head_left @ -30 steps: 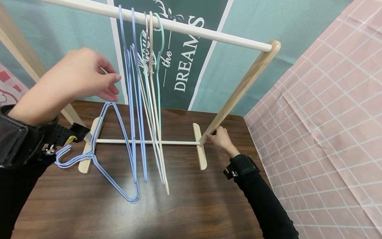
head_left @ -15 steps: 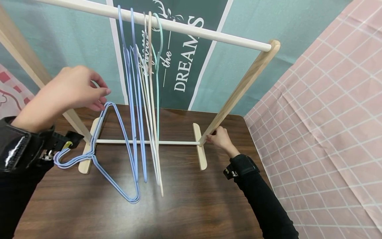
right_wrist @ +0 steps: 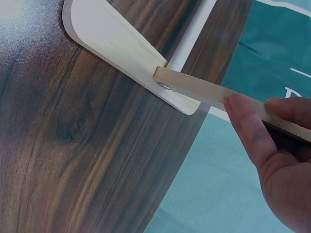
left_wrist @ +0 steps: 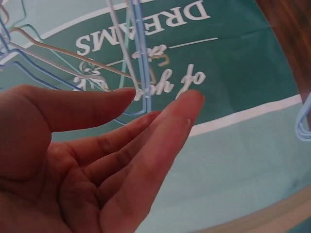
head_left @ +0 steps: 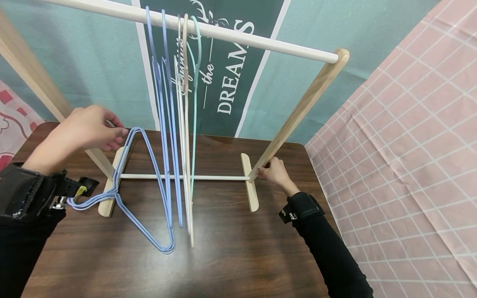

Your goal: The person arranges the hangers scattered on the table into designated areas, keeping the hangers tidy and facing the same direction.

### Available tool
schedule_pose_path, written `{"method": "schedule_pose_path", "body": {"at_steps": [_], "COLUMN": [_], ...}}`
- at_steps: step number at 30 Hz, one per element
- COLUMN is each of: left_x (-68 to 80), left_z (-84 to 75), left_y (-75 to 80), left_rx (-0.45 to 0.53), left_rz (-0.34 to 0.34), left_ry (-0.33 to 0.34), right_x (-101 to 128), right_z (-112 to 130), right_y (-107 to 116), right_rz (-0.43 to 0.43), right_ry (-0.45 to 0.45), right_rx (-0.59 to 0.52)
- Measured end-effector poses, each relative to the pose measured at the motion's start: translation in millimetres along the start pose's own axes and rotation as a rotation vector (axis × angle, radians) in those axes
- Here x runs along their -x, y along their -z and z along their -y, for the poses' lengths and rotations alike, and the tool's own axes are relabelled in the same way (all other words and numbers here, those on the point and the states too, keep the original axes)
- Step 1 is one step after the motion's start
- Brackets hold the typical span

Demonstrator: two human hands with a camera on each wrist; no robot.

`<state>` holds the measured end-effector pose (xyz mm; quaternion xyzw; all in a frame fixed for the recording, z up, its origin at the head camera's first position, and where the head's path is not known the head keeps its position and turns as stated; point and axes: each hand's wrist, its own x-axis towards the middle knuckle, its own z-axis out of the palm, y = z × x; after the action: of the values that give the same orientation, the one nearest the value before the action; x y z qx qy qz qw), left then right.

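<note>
My left hand [head_left: 89, 127] holds nothing, its fingers loosely bent and the thumb apart from them, just beside the top of a stack of blue hangers [head_left: 112, 193]. That stack is low at the left, crossing over the rack's left foot [head_left: 106, 208] and lower rod [head_left: 223, 178]. My right hand [head_left: 275, 171] pinches the right wooden post [head_left: 298, 114] between thumb and fingers, near its base. Between my hands, two blue hooks, a thin grey one, a beige hanger [head_left: 186, 124] and a mint hanger [head_left: 195, 107] hang from the white top bar [head_left: 261, 41].
</note>
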<state>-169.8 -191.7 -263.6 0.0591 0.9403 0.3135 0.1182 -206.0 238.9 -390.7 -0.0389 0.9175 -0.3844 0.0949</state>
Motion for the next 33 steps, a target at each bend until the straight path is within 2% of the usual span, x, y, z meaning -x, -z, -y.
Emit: {"method": "schedule_pose_path", "body": {"at_steps": [10,15,20,25,33], "left_x": [-0.4,-0.7,-1.0,-1.7,-0.8], "left_z": [20.6,34.8,51.8,67.2,89.5], "left_y": [-10.5,-16.8,-27.7,-44.1,-64.8], "left_rx": [-0.052,-0.022,0.043,0.097,0.074], "left_rz": [0.035,0.065,0.099,0.105,0.15], "left_ry": [0.031,0.071,0.103,0.141,0.191], "right_x": [-0.1,-0.5,-2.2,-2.6,-2.2], "right_z": [0.9,1.1,1.3,2.3,4.2], "right_y": [0.4,-0.3,-1.8,-2.5,-3.0], "right_rz": [0.0,0.004,-0.003,-0.001,-0.005], "right_ry": [0.0,-0.007,-0.006,-0.008,-0.003], "right_rx": [-0.019,-0.023,0.006,0.009,0.014]}}
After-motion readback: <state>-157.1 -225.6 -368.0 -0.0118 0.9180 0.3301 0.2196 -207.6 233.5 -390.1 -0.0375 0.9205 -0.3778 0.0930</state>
